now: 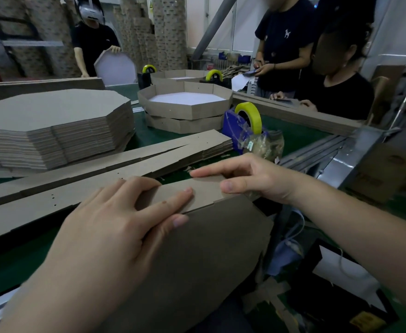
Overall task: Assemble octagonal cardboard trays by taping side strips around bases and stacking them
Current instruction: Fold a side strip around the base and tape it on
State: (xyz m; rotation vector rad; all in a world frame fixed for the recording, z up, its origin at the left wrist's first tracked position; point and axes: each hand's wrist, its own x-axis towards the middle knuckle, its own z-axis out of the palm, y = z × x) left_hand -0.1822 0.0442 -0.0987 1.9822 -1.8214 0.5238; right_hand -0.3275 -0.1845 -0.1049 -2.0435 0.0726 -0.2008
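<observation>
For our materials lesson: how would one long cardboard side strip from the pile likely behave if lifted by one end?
The top side strip looks thin, so probably light. Long, narrow and notched along its edge, it would likely sag or fold. Lying flat, it should slide rather than roll.

A long work table with a dark green top (293,133) runs away from the camera, edged on the right by a grey metal frame (355,150). Behind it, tall columns of stacked printed cardboard (170,32) fill the back of the hall, and a grey beam (211,27) slants up in front of pale wall panels (242,22) that glow with soft light. A person in a black top (94,42) stands at the far left; a standing person in a dark T-shirt (283,44) and a lower one in black (336,94) are at the right side. Brown cartons (384,174) sit beyond the frame. Cardboard scraps (269,299) litter the dim floor below the table edge.
</observation>
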